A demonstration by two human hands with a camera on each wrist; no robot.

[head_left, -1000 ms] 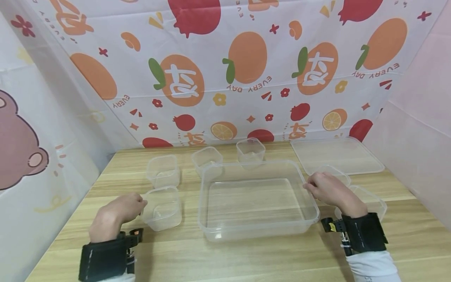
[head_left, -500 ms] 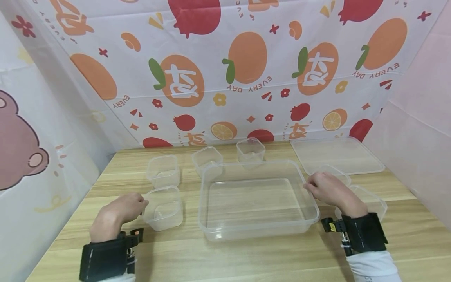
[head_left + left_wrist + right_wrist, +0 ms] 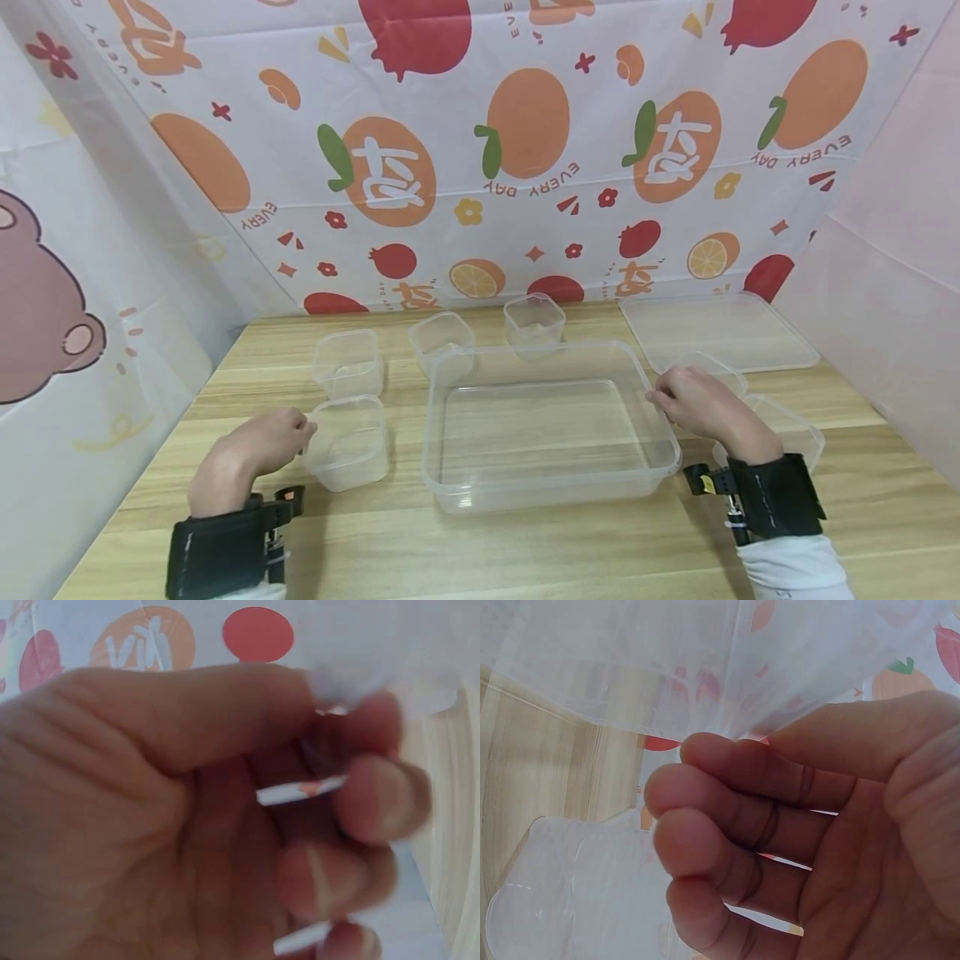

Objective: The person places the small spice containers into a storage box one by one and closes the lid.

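Observation:
My left hand (image 3: 251,454) pinches the left rim of a small clear plastic container (image 3: 348,473) at the front left in the head view. The left wrist view shows the thumb (image 3: 217,712) and curled fingers meeting at a blurred clear edge. On the right, my right hand (image 3: 701,408) pinches the right rim of a large clear rectangular container (image 3: 543,492), which stands upright in the middle of the table. Its translucent wall (image 3: 622,667) fills the top of the right wrist view, with thumb and index finger at its edge. Both containers look empty.
Behind stand more small clear containers: one at left (image 3: 348,383), one at centre left (image 3: 441,333) and one at centre (image 3: 534,321). A large flat clear lid (image 3: 720,329) lies at the back right. Two small clear containers, one at the right (image 3: 795,429), are partly hidden by my right hand.
The small container under my left hand has shifted very slightly to the right since the oldest frame. My right hand and the large container stay in place.

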